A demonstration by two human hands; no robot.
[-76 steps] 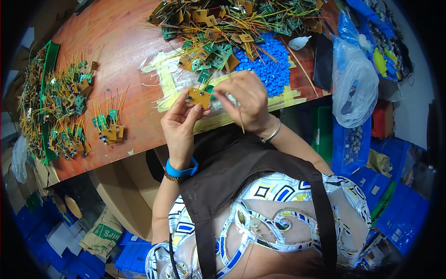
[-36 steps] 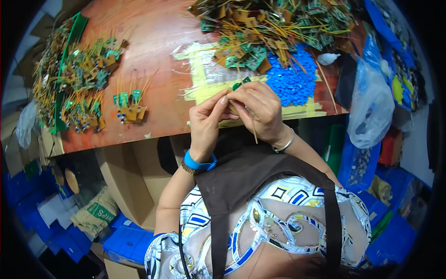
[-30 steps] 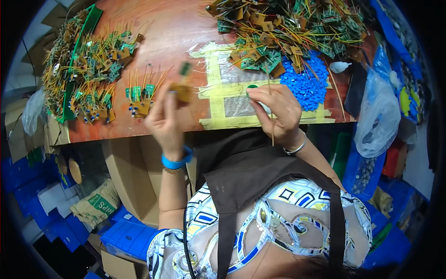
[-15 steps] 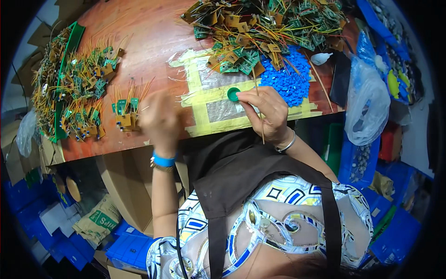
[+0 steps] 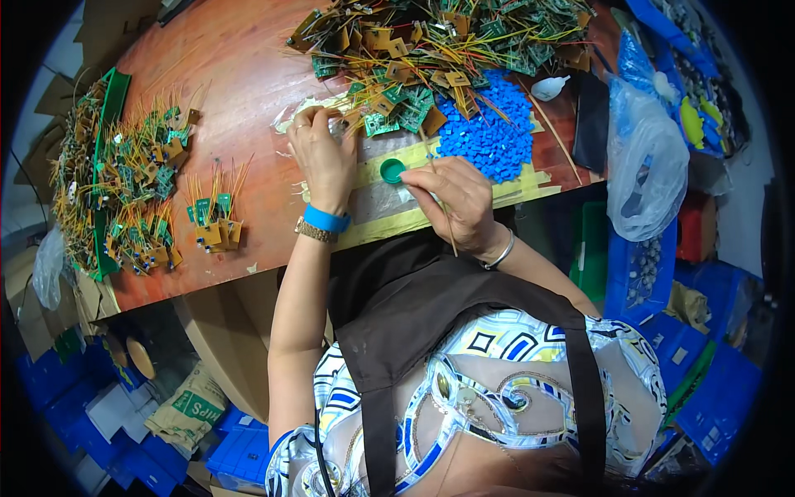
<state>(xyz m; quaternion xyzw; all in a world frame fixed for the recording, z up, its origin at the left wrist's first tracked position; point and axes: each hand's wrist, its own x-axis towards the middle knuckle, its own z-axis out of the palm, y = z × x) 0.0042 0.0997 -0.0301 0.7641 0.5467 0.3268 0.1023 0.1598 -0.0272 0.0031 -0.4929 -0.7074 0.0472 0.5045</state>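
Holding green cap (image 5: 392, 171) and stick (image 5: 450, 230): right hand (image 5: 460, 201), near worktop's (image 5: 224, 83) front edge.
Apart: left hand (image 5: 325, 161), beside circuit boards (image 5: 414, 108), grip unclear.

I've got a clear plastic bag (image 5: 650, 166) at the table's (image 5: 219, 62) right edge, blue bin (image 5: 617, 286) of small parts below it, red box (image 5: 694, 228) just right. Lower left, I see a cardboard box (image 5: 224, 344), tan sack (image 5: 178, 421) with green print, more blue bins (image 5: 240, 457).
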